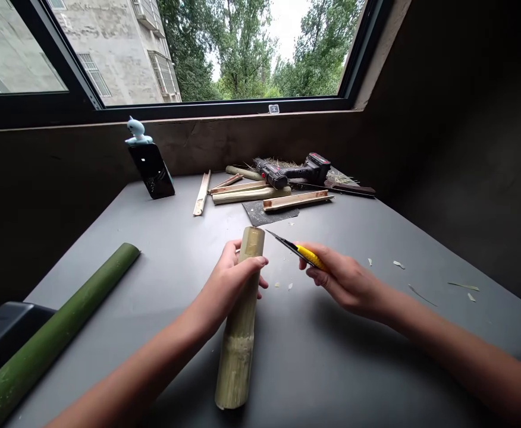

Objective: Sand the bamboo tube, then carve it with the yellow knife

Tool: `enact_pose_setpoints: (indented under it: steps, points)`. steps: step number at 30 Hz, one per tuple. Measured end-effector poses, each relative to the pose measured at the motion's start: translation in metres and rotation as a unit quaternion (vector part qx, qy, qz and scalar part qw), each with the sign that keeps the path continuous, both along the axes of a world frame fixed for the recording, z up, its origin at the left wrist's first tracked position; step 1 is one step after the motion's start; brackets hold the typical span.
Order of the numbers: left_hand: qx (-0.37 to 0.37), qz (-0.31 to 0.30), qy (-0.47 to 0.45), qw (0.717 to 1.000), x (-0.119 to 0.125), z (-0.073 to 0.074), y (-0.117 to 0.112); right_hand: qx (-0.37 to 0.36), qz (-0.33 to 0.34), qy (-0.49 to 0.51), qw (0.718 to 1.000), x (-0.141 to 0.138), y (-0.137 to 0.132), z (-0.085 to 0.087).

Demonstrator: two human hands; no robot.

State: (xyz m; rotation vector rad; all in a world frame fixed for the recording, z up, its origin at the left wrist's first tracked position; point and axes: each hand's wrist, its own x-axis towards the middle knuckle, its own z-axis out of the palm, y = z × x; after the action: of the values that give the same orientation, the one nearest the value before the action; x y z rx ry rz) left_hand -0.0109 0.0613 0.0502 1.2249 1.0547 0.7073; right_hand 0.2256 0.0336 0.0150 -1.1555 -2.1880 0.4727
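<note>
My left hand (pixel 234 270) is wrapped round the upper part of a pale, scraped bamboo tube (pixel 238 345), thumb across its front. The tube leans away from me, its lower end toward me and a node ring below the middle. In my right hand (pixel 343 276) is a yellow-handled utility knife (pixel 311 257), gripped between thumb and fingers. Its dark blade points up and left, the tip close to the tube's far end. Whether the tip touches the bamboo I cannot tell. Small shavings (pixel 290 286) lie on the grey table (pixel 332 362) between the hands.
A long green bamboo pole (pixel 68 321) lies at the left over a black box-like object (pixel 11 327). Toward the back stand a phone (pixel 151 171) with a blue figure, split bamboo pieces (pixel 251 195), sandpaper-like dark sheet (pixel 269 215) and a cordless drill (pixel 294 172). A window is behind.
</note>
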Motion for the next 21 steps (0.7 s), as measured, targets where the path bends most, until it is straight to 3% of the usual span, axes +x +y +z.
enact_pose_setpoints:
  steps: [8,12,15,21]
  points:
    - [-0.004,-0.031,0.007,0.999,-0.004,-0.007,0.000,0.047,-0.009,-0.009,0.999,-0.002,-0.004,-0.002]
    - [0.001,-0.037,-0.006,0.999,-0.004,-0.011,-0.002,-0.059,-0.019,0.028,0.998,-0.004,-0.008,0.005]
    - [-0.001,-0.035,-0.006,0.999,-0.004,-0.012,-0.001,-0.126,0.022,0.029,0.991,-0.002,-0.008,0.007]
    - [-0.006,-0.029,-0.002,1.000,-0.004,-0.012,0.000,-0.027,0.022,-0.026,0.999,0.002,-0.003,-0.002]
